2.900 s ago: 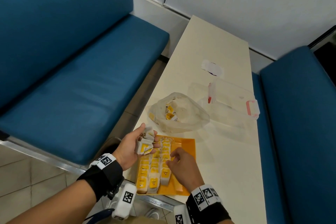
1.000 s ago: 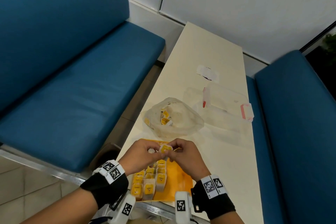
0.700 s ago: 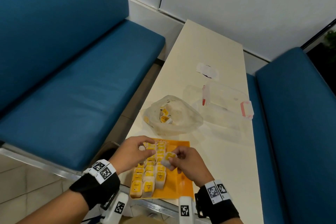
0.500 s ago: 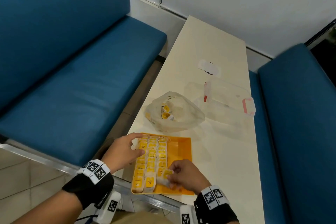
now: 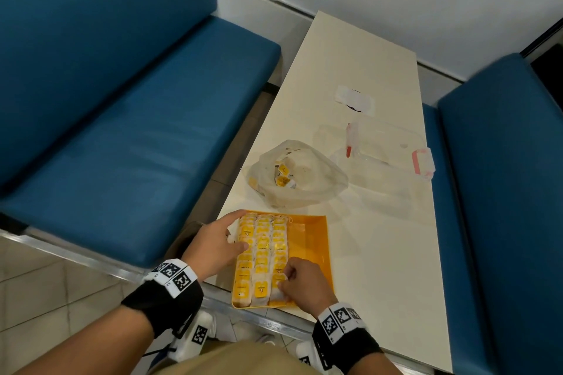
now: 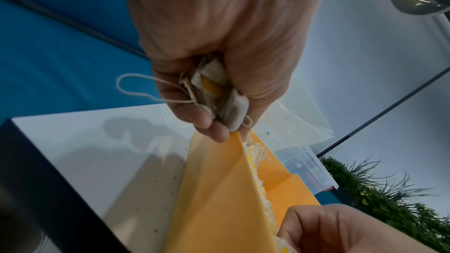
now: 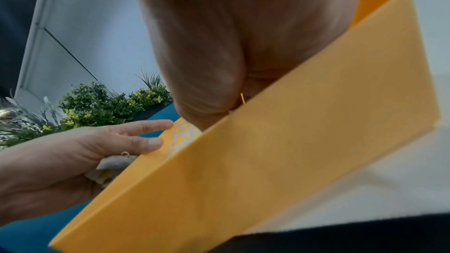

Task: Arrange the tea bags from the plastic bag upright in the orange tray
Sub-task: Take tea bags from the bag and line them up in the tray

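Note:
The orange tray [image 5: 309, 240] lies at the near edge of the table, with three rows of yellow-tagged tea bags [image 5: 262, 253] standing along its left side. My left hand [image 5: 237, 230] rests against the tray's left rim. In the left wrist view its fingers curl round a small bundle of tea bags [image 6: 214, 91] with loose strings. My right hand [image 5: 285, 278] is down at the near end of the third row, its fingers pinching a tea bag [image 5: 277, 281] there. The clear plastic bag [image 5: 316, 179] behind the tray still holds a few tea bags [image 5: 283, 176].
A clear lidded box with pink latches [image 5: 384, 155] stands right of the bag, with a white paper slip [image 5: 355, 99] farther back. Blue benches [image 5: 122, 137] flank the narrow table [image 5: 380, 253]. The tray's right side is bare orange.
My right hand took one tea bag from the left hand's bundle and carried it down to the near end of the third row. My left hand settled onto the tray's left rim.

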